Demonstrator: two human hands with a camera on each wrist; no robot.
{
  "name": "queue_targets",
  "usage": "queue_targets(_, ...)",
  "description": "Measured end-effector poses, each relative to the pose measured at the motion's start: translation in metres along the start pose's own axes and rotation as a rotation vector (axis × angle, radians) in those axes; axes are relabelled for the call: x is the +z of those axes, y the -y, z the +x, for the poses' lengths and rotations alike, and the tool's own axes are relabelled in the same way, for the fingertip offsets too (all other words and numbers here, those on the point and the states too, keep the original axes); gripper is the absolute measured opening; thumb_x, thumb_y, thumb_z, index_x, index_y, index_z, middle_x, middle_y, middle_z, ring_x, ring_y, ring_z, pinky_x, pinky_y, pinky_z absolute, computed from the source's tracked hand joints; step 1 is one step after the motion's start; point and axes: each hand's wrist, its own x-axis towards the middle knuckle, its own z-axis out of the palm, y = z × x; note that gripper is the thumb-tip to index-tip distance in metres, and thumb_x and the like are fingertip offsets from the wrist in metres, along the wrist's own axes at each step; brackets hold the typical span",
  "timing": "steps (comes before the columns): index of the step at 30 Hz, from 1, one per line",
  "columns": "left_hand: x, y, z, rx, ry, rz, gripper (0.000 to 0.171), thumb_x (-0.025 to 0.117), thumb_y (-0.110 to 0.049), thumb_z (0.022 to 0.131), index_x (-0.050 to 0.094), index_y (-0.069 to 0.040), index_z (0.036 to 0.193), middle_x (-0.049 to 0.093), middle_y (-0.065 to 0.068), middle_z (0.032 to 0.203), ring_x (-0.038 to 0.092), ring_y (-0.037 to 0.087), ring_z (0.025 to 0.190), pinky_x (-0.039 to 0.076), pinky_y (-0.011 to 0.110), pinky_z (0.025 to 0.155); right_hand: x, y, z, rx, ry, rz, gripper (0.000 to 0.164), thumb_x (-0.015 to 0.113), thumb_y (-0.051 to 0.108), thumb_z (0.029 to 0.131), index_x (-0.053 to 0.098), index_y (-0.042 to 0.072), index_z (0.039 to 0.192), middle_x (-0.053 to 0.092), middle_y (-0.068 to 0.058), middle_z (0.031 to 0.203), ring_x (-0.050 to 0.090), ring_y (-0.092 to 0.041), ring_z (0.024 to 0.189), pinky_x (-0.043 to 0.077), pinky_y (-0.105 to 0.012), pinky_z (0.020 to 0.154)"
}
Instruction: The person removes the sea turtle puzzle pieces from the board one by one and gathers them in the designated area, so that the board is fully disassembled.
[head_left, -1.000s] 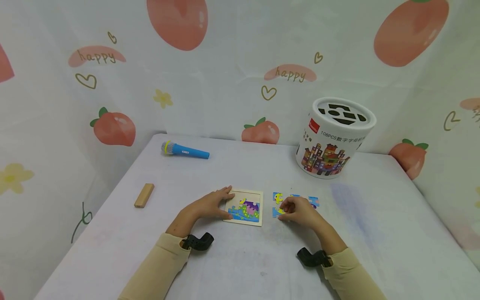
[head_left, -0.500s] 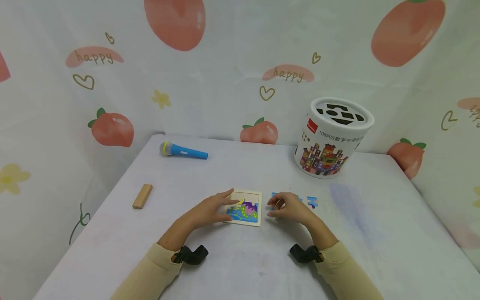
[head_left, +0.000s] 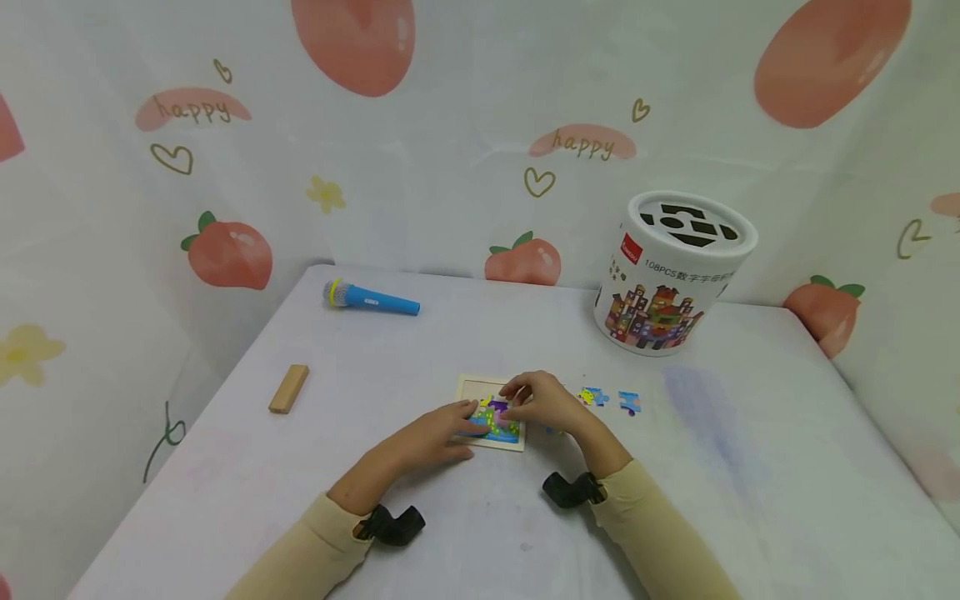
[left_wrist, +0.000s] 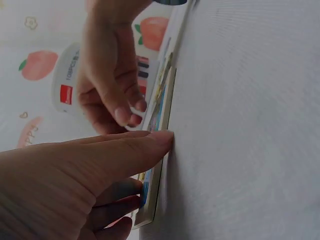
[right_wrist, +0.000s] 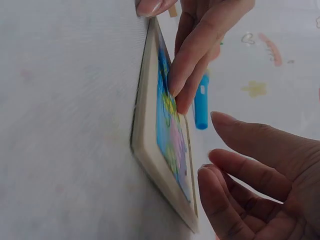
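A small square wooden puzzle board (head_left: 474, 387) lies mid-table, its lower part filled with colourful puzzle pieces (head_left: 510, 432) in blue, green, pink and purple. My left hand (head_left: 431, 437) reaches over its left side; straight fingers rest on the fitted pieces, and the thumb is at the near edge. Above the board's right side hovers my right hand (head_left: 553, 404), fingers bent, thumb and index finger (right_wrist: 250, 170) apart with nothing showing between them in the right wrist view. Right of the board lie loose puzzle pieces (head_left: 630, 402), some partly hidden by the right hand.
A white bucket (head_left: 667, 283) with shaped holes in its lid stands at the back right. A blue toy microphone (head_left: 378, 301) lies at the back left, a wooden block (head_left: 289, 389) nearer at left. A fruit-print cloth (head_left: 450, 125) hangs behind the table.
My right hand has moved left from the loose pieces to above the board. My left hand has shifted slightly right and nearer, its fingers now over the fitted pieces.
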Motion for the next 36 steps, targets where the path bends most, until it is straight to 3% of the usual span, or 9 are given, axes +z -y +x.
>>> queue_targets(4,0.000,-0.002,0.000,0.026,-0.003,0.016,0.035,0.061,-0.020,0.090,0.061,-0.012,0.125,0.034,0.021,0.147,0.030,0.035,0.138,0.034,0.049,0.108,0.003,0.004,0.008,0.034,0.012,-0.014,0.032,0.076,0.015,0.076,0.068,0.000,0.103,0.068,-0.008,0.094,0.056,-0.011,0.076,0.048,-0.022,0.067)
queue_targets(10,0.000,-0.006,0.002,-0.002,0.019,0.007,0.036,0.062,-0.020,0.090,0.061,-0.012,0.125,0.032,0.021,0.148,0.028,0.034,0.140,0.034,0.047,0.108,0.007,0.010,0.016,0.094,0.025,-0.053,0.026,0.075,0.012,0.078,0.069,0.000,0.100,0.068,-0.007,0.093,0.058,-0.012,0.079,0.051,-0.024,0.071)
queue_targets(15,0.000,-0.008,0.001,-0.018,0.031,-0.006,0.038,0.063,-0.020,0.089,0.060,-0.011,0.126,0.031,0.021,0.149,0.026,0.034,0.140,0.035,0.047,0.108,0.012,0.012,0.018,0.123,-0.007,-0.036,0.020,0.073,0.007,0.078,0.069,-0.002,0.095,0.067,-0.008,0.086,0.058,-0.011,0.072,0.051,-0.022,0.064)
queue_targets(20,0.001,-0.008,-0.001,0.006,0.027,-0.007,0.038,0.064,-0.018,0.088,0.060,-0.010,0.126,0.032,0.023,0.148,0.026,0.036,0.140,0.036,0.048,0.106,0.016,0.013,0.018,0.142,-0.039,0.015,0.017,0.072,0.004,0.078,0.067,-0.005,0.092,0.062,-0.008,0.080,0.055,-0.010,0.064,0.051,-0.020,0.056)
queue_targets(30,0.001,-0.007,-0.002,0.012,0.020,-0.018,0.038,0.064,-0.018,0.088,0.060,-0.010,0.126,0.031,0.023,0.148,0.025,0.036,0.140,0.036,0.048,0.106,0.021,0.013,0.020,0.162,-0.076,0.008,0.015,0.071,0.006,0.080,0.065,-0.001,0.092,0.058,-0.006,0.080,0.051,-0.012,0.069,0.046,-0.019,0.057)
queue_targets(36,0.001,-0.006,-0.002,0.014,0.025,-0.004,0.038,0.062,-0.019,0.089,0.059,-0.011,0.127,0.029,0.021,0.149,0.024,0.035,0.141,0.035,0.048,0.107,0.022,0.011,0.020,0.180,-0.082,0.064,0.014,0.069,0.005,0.082,0.062,0.000,0.093,0.056,-0.006,0.080,0.051,-0.012,0.067,0.048,-0.020,0.055)
